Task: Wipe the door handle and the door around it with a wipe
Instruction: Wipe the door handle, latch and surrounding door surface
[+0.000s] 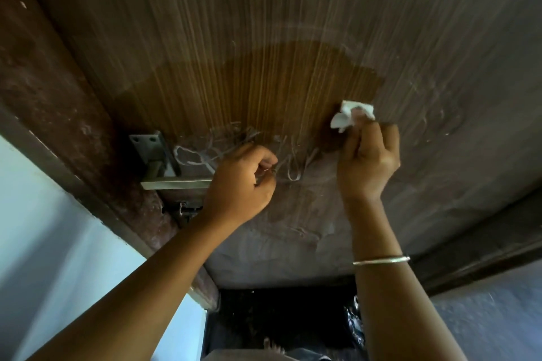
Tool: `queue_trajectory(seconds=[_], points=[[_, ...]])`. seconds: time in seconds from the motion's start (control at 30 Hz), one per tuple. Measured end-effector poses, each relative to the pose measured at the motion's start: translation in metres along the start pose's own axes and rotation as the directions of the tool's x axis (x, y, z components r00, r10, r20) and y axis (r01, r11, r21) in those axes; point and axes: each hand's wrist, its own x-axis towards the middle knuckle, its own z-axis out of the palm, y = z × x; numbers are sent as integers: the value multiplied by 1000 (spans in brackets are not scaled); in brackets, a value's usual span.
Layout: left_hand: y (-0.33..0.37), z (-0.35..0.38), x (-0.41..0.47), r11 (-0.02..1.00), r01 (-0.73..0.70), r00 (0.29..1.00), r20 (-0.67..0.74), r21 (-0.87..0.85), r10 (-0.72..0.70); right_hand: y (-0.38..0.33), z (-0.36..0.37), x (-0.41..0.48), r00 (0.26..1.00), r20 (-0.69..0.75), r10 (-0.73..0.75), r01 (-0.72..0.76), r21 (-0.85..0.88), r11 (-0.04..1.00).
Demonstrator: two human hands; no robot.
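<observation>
Pressing a crumpled white wipe [352, 114] to the door [264, 38], the right hand [368, 164] pinches it at the fingertips, wipe sitting at the right edge of a darker, clean-looking patch w/ dusty grey film around it. Left hand [240, 184] is curled shut over the free end of the metal door handle [176, 183], lever running horizontal, its plate [146, 146] up-left near the door edge. Pale scribbly streaks mark the wood btwn the two hands. Thin bangle [381, 260] on the right wrist. Bolt latch [183, 209] just below the handle.
</observation>
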Motion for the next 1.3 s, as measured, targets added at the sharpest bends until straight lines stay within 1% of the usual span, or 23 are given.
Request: queue_trajectory(seconds=[0.1,0.17,0.23,0.3,0.37,0.43,0.5,0.53,0.57,0.67,0.73,0.77,0.83,0.9,0.93,1.0,1.07,1.1,1.17,1.2,1.23,1.27,1.3], points=[[1,4,-1,1000,-17,1000,24,5,17,-7,8,-23,978,142,-150,142,65,988],[-3,3,-3,1000,-22,999,47,11,22,-3,3,-41,964,235,-122,105,85,991],[-9,-3,-5,1000,-6,999,45,30,5,8,-1,-38,983,183,-30,20,57,998],[-14,-8,-7,999,22,1000,18,44,-23,16,-1,-22,997,49,58,-60,30,998],[-14,-9,-6,998,48,999,-8,31,-48,12,5,-13,998,-17,66,-65,24,998],[-10,-5,-5,999,24,1000,0,23,-24,1,14,-29,997,61,-39,37,42,998],[-6,-3,-6,999,-18,999,33,38,17,-5,18,-58,963,236,-132,118,73,990],[-6,-4,-7,998,-32,998,46,45,30,-5,17,-67,946,302,-122,100,85,991],[-7,-7,-8,998,-41,998,52,52,39,-1,15,-70,944,321,-72,47,82,995],[-16,-15,-10,995,-34,999,21,91,32,15,12,-58,981,175,87,-97,50,994],[-21,-17,-10,994,5,1000,-10,107,-4,13,13,-48,987,123,103,-111,59,992],[-22,-17,-10,994,18,1000,-12,112,-16,9,16,-49,987,142,76,-86,70,994],[-23,-17,-10,993,9,1000,5,121,-10,-1,20,-63,968,250,-1,-21,87,996],[-26,-20,-13,989,-10,1000,28,147,6,-6,17,-75,939,344,8,-44,97,994],[-28,-23,-16,987,-8,1000,30,161,3,-7,15,-74,938,343,46,-86,104,991],[-32,-29,-19,983,14,1000,10,181,-16,-11,16,-61,962,254,103,-139,131,982],[-35,-33,-21,982,36,999,-18,186,-34,-24,21,-45,983,166,85,-112,158,981],[-34,-33,-21,982,42,999,-26,186,-38,-32,26,-42,985,170,36,-68,184,981],[-33,-34,-21,981,43,999,-29,190,-38,-46,36,-51,954,285,-91,19,244,970],[-33,-34,-22,980,39,999,-25,195,-34,-49,39,-61,920,373,-116,18,256,967],[-34,-37,-24,979,33,999,-20,202,-30,-49,39,-69,881,459,-111,-17,266,964],[-36,-40,-26,977,33,999,-19,211,-30,-46,37,-73,863,497,-91,-53,269,962],[-38,-45,-28,973,42,999,-30,225,-36,-45,34,-73,865,497,-72,-68,258,964]])
